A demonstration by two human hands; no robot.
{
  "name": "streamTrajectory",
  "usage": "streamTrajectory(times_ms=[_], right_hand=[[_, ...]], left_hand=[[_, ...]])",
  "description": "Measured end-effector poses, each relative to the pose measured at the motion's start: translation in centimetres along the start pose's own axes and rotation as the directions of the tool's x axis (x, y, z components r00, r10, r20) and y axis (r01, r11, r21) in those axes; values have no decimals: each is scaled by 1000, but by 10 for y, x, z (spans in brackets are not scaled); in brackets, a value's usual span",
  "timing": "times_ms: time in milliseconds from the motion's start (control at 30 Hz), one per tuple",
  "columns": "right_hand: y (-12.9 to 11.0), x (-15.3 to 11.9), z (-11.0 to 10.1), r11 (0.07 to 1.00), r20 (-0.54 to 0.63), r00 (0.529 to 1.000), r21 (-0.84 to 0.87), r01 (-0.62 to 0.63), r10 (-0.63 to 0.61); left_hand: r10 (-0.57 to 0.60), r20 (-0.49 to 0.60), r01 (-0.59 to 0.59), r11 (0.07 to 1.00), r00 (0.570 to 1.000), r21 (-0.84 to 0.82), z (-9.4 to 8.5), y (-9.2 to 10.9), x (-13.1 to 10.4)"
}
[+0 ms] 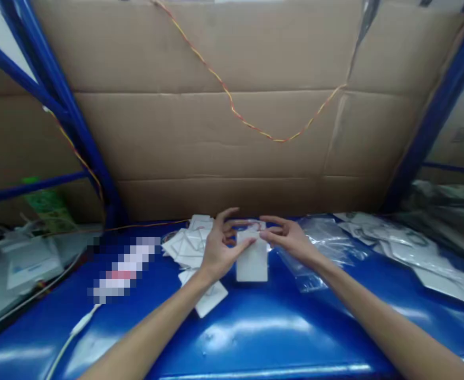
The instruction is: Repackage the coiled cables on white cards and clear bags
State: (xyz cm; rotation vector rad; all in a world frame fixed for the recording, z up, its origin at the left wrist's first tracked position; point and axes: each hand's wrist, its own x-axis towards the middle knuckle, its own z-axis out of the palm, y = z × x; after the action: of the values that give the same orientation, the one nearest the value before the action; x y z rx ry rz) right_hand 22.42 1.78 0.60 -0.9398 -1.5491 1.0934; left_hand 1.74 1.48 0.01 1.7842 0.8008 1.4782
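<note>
Between my two hands, a white rectangular card (252, 261) hangs or stands over the blue surface. My left hand (224, 245) pinches its top left part between thumb and fingers. At the card's top right corner, my right hand (289, 237) holds it with thumb and index finger. Small details at the upper edge of the card are blurred. Several white cards (190, 245) lie in a loose pile left of my left hand, and another white card (211, 298) lies nearer, partly behind my left wrist.
Clear plastic bags (322, 248) lie right of my right hand. Farther right are flat white packets (406, 243). A white cable (82, 323) runs along the left. Cardboard (232, 153) and blue posts rise behind the blue surface (255, 338).
</note>
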Motion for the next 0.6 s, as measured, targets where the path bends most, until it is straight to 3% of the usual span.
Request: streamTrajectory(times_ms=[200,367,600], right_hand=[[0,1,0,997,-76,994,-22,79,-80],[2,1,2,994,-103,989,14,110,-108],[3,-1,2,996,-95,992,8,84,-83]], left_hand=[[-140,-10,137,979,990,-152,-1,3,6],[-333,16,328,917,943,-228,-4,-1,12],[-324,14,315,907,946,-280,-2,-7,11]])
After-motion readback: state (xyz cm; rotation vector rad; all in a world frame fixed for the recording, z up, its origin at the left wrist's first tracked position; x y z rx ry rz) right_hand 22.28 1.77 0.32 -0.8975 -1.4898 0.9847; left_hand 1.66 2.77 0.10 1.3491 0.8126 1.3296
